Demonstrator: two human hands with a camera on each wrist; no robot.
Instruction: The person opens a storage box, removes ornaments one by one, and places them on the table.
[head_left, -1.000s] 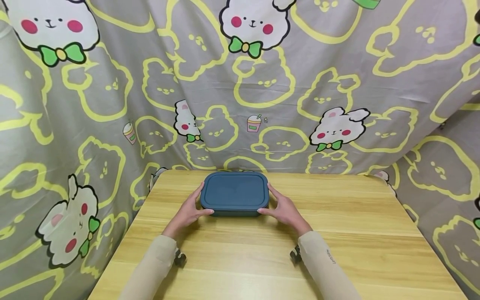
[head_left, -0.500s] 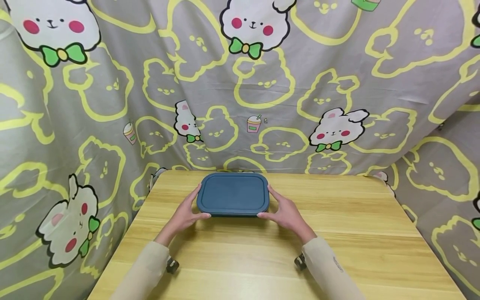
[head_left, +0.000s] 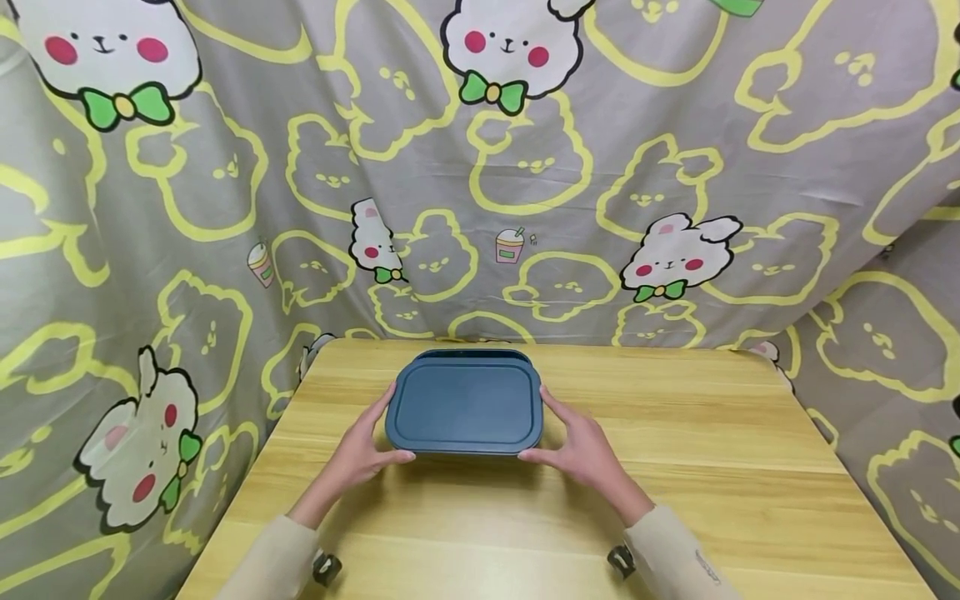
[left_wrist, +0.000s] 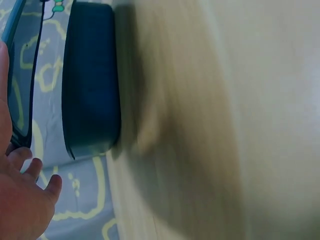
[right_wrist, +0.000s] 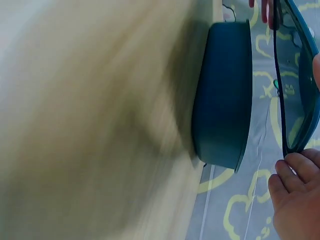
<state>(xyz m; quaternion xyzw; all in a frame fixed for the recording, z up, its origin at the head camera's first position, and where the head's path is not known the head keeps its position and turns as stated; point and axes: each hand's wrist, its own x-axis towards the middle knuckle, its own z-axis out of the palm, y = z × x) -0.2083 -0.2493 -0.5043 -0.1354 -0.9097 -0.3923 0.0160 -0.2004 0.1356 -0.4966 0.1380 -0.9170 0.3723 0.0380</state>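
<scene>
A blue rectangular lid (head_left: 465, 406) with rounded corners is held above and in front of its matching food container (head_left: 472, 355). From the head view only the container's far rim shows behind the lid. My left hand (head_left: 358, 450) grips the lid's left end, thumb at the near corner and fingers along the side. The right hand (head_left: 588, 446) holds the opposite end likewise. Both wrist views show a gap between the lid (right_wrist: 297, 100) and the deep blue container (left_wrist: 90, 80), which stands on the table. The container's inside is hidden.
The wooden table (head_left: 712, 467) ends at a grey patterned curtain (head_left: 555, 192) close behind the container. More curtain hangs at the left and right sides. A black wrist device (head_left: 326, 568) shows by the left sleeve, and another black device (head_left: 621, 561) by the right.
The lid has come off the container and moved up and toward me, with both hands keeping hold of its ends. The container's far rim has come into view behind it.
</scene>
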